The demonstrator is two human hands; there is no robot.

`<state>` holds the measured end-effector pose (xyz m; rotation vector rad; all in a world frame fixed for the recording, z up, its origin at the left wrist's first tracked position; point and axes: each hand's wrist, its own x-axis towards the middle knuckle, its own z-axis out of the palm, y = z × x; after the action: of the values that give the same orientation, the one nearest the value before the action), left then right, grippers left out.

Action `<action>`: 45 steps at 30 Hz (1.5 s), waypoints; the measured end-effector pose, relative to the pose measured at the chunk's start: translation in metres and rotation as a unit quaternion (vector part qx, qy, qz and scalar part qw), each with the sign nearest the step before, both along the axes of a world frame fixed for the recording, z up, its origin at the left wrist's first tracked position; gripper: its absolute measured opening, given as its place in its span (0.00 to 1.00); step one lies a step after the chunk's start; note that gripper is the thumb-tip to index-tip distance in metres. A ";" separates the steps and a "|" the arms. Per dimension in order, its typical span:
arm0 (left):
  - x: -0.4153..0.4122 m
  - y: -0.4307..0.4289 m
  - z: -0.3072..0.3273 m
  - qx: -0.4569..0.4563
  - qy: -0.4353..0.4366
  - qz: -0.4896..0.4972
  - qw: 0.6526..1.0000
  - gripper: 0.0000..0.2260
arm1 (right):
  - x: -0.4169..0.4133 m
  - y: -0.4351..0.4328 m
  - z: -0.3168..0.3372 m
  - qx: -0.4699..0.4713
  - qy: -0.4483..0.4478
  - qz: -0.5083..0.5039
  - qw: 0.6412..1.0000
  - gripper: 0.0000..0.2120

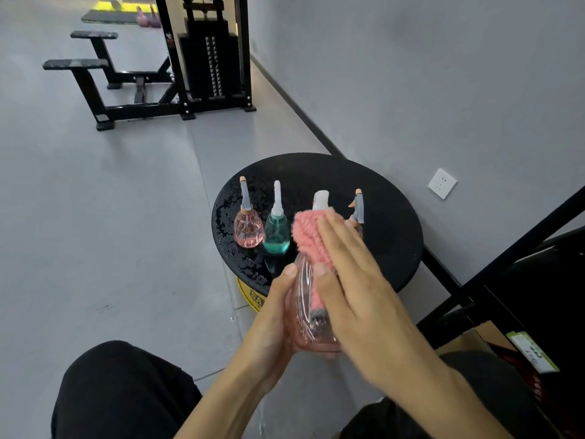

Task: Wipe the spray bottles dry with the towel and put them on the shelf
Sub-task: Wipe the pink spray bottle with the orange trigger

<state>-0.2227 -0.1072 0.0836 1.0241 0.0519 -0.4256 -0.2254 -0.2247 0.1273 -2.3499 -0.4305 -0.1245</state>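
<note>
Grey floor [110,201] filled the left of the view and a grey wall [443,74] the right, with a black weight machine [202,58] standing far off on the left against that wall. A black shelf frame [506,258] slanted across the near right, with a cardboard box [468,339] low down inside it. Between the two sat a round black surface [380,217], wet with droplets along its left edge and resting on a yellow base [250,294]. The person's left hand [272,318] gripped the lower body of a clear pink spray bottle [308,315], fingers curled behind it and the thumb lying up its near side, holding it raised over the near edge of the surface with its white spray head pointing away. The right hand [354,280] lay over a pink towel [308,236] bunched round the bottle's neck and shoulder, its fingers fairly straight across the cloth and its thumb pressing from the near side, so the towel was clamped against the bottle. On the surface beyond stood a small pink bottle [248,229] at the left, a teal bottle [276,234] just beside it on the right, and a third bottle [358,205] farther right, its body mostly hidden behind the right hand's fingers. A white socket [442,183] sat low on the wall at the right.
</note>
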 end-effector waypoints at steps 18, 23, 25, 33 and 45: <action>0.006 -0.006 0.001 0.015 -0.023 0.035 0.999 0.22 | 0.011 -0.004 0.001 0.086 0.046 -0.013 0.995 0.24; 0.013 -0.004 0.002 0.007 -0.019 0.055 0.998 0.19 | 0.004 0.001 -0.004 0.082 -0.001 -0.005 0.997 0.25; 0.015 -0.002 0.001 -0.017 -0.025 0.079 0.996 0.17 | -0.008 0.007 -0.012 0.039 -0.061 0.001 0.997 0.26; 0.012 -0.003 0.000 -0.029 -0.008 0.026 0.999 0.18 | 0.014 0.003 -0.014 0.085 -0.055 -0.032 0.994 0.26; 0.016 0.003 -0.012 -0.069 0.021 0.089 0.993 0.17 | -0.013 0.006 -0.034 0.037 -0.094 0.010 0.995 0.27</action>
<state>-0.2067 -0.1044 0.0712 0.8668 0.1482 -0.2849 -0.2380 -0.2189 0.0931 -2.2689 -0.5318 -0.3487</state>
